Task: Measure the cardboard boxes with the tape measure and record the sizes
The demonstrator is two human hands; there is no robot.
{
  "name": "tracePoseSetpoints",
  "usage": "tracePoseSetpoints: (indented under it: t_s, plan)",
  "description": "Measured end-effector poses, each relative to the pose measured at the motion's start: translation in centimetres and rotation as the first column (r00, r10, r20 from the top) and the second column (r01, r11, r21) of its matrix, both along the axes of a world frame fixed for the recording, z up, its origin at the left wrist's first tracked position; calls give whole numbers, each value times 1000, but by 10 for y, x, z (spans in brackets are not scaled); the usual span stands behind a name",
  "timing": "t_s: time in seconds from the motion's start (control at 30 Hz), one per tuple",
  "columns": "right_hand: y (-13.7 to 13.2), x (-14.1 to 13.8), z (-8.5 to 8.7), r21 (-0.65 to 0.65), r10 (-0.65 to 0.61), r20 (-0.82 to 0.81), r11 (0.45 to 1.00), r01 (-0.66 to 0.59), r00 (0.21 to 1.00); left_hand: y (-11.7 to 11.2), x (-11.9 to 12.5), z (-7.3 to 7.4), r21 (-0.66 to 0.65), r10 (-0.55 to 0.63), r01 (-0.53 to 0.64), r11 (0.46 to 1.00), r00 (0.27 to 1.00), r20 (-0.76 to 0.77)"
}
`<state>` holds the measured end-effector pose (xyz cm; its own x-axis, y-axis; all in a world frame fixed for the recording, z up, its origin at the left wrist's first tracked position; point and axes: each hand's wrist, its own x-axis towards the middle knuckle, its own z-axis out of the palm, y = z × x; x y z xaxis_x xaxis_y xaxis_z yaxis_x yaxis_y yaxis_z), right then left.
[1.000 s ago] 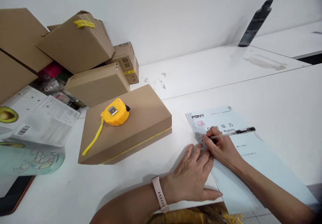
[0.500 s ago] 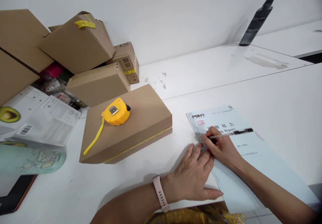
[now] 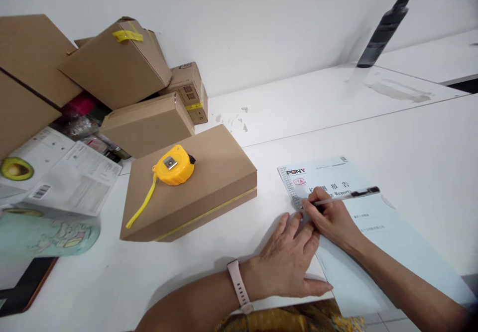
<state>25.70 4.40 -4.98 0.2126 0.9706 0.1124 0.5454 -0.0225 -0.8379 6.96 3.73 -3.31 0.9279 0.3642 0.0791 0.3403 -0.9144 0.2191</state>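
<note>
My right hand (image 3: 332, 217) grips a clear pen (image 3: 358, 194) with a dark cap end, its tip down near the spiral edge of a pale blue report booklet (image 3: 388, 252). The tip itself is hidden behind my fingers. Flat beside it, my left hand (image 3: 287, 257) has its fingers spread on the white table at the booklet's left edge, fingertips close to the right hand. To the left, a yellow tape measure (image 3: 175, 166) with a yellow strap rests on a closed cardboard box (image 3: 209, 172).
Several cardboard boxes (image 3: 115, 68) are piled at the back left. A white carton with an avocado picture (image 3: 70, 172) and a mint-green bottle (image 3: 70, 237) stand at the left. Against the wall at the back right is a dark bottle (image 3: 384, 33) on the white table (image 3: 336, 123).
The whole view has shifted very slightly. The pen's upper end has tilted a little upward; my left hand stays in the same place on the table.
</note>
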Motion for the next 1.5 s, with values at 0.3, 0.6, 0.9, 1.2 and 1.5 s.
tracePoseSetpoints:
  t_s: [0.3, 0.6, 0.9, 1.2, 1.5]
  plan:
    - [0, 1, -1, 9, -27, -7, 1000, 27, 1000, 0, 1, 1, -5, 1, -1, 1000, 1000, -1]
    - [1, -2, 4, 4, -13, 12, 1000, 13, 1000, 1, 1, 1, -9, -2, 2, 1000, 1000, -7]
    - [1, 0, 2, -9, -27, 21, 1000, 28, 999, 0, 0, 2, 17, 2, -2, 1000, 1000, -7]
    - [1, 1, -2, 2, -28, 39, 1000, 28, 999, 0, 1, 3, 26, 3, -2, 1000, 1000, -10]
    - [-1, 1, 2, -36, -60, 26, 997, 61, 998, 0, 0, 0, -27, 38, -37, 999, 999, 20]
